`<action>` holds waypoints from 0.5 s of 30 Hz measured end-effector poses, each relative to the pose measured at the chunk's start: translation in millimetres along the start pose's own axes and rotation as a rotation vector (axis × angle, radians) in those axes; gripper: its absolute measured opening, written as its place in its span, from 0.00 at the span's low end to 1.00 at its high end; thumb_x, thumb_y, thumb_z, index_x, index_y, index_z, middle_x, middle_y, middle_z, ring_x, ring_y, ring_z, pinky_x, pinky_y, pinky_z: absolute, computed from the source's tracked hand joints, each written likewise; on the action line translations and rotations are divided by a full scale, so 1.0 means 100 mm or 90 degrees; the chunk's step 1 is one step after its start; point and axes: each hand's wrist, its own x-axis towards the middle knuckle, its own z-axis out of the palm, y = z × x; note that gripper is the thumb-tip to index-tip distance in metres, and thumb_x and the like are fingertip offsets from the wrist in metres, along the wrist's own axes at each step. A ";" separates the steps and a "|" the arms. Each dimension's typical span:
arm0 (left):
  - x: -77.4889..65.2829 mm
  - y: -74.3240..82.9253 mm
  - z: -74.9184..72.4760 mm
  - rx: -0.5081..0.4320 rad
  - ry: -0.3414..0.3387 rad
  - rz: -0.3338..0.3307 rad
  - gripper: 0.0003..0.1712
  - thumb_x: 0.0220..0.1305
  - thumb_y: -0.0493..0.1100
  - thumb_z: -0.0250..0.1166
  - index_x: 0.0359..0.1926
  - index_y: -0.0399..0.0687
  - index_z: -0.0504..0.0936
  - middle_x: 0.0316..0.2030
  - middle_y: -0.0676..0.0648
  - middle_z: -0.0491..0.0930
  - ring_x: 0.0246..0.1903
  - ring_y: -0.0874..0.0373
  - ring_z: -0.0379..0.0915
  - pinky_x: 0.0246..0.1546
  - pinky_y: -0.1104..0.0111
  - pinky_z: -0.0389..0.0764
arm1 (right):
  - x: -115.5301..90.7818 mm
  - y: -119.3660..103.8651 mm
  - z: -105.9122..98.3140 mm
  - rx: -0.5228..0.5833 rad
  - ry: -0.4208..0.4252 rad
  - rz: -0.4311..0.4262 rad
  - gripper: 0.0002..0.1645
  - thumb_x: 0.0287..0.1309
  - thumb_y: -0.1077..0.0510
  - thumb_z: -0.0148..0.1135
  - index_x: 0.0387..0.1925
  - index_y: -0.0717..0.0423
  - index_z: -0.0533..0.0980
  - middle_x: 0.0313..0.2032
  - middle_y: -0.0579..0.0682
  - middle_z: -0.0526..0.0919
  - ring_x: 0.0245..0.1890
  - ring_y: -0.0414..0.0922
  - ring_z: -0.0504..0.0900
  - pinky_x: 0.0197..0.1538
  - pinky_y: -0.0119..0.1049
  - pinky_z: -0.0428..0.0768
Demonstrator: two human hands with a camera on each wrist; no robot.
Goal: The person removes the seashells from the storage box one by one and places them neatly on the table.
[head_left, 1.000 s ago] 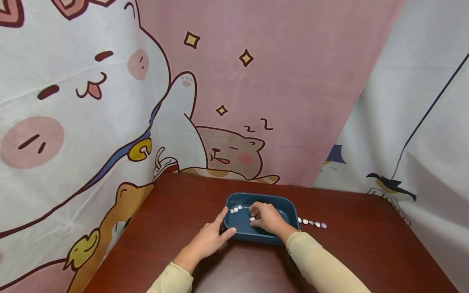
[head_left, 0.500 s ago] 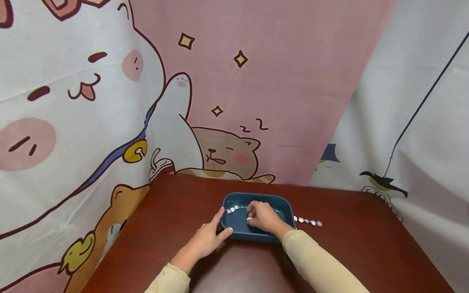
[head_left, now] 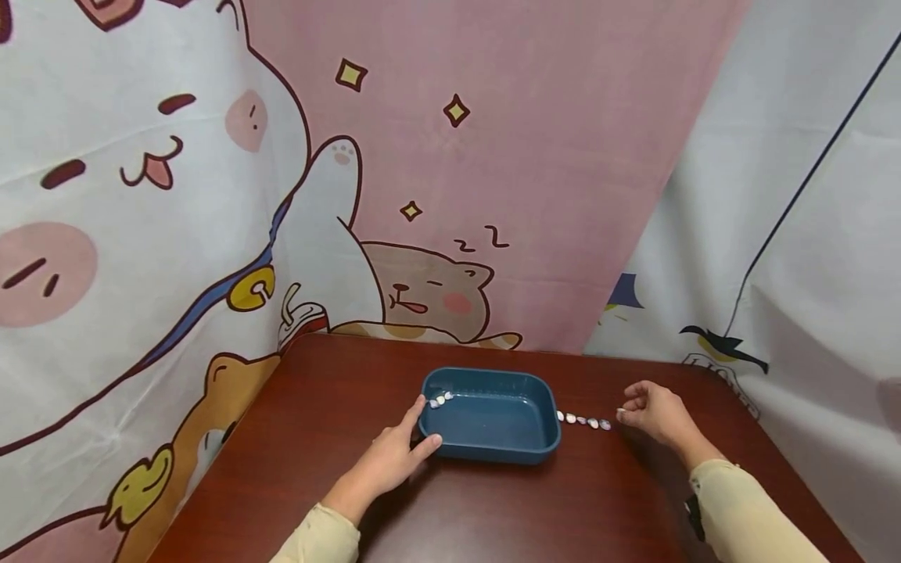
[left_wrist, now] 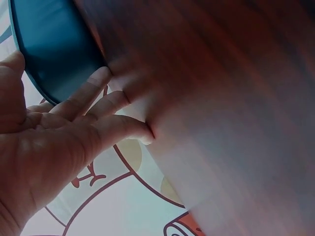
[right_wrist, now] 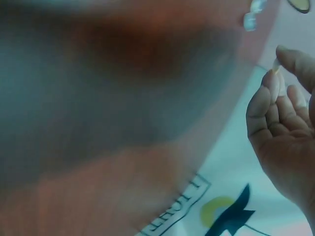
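Note:
A dark blue-green rectangular tray [head_left: 490, 449] sits on the table, and three small white and purplish pebble-like pieces [head_left: 441, 400] lie at its left end. My left hand [head_left: 390, 460] rests at the tray's front-left corner, fingers extended. In the left wrist view, its fingertips [left_wrist: 147, 133] reach the tabletop beside the tray [left_wrist: 59, 49]. Out to the right, my right hand [head_left: 658, 414] pinches a small white pebble-like piece [right_wrist: 276, 65] between thumb and index finger. Just left of that hand, a row of several similar pieces [head_left: 581, 421] runs from the tray's right side.
The reddish-brown wooden table [head_left: 493, 508] extends around the tray. Behind it and along both sides hangs a printed cloth [head_left: 549, 156] with cartoon animals.
My right hand has left the inside of the tray and moved right, past the end of the row outside. The left hand stays at the tray's corner.

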 end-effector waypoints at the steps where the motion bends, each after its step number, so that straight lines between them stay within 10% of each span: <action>1: -0.01 -0.01 0.00 0.001 0.000 -0.002 0.50 0.76 0.64 0.63 0.86 0.52 0.53 0.66 0.28 0.79 0.61 0.33 0.82 0.60 0.37 0.80 | -0.01 0.05 0.02 0.005 -0.012 0.004 0.32 0.60 0.58 0.79 0.58 0.71 0.76 0.41 0.57 0.89 0.40 0.47 0.86 0.40 0.39 0.83; 15: -0.02 -0.08 0.01 0.003 0.008 0.006 0.50 0.76 0.65 0.62 0.86 0.51 0.52 0.64 0.30 0.82 0.61 0.35 0.83 0.60 0.38 0.81 | 0.04 0.20 0.22 -0.006 -0.036 -0.007 0.26 0.56 0.61 0.81 0.52 0.67 0.79 0.41 0.56 0.89 0.40 0.46 0.85 0.40 0.38 0.81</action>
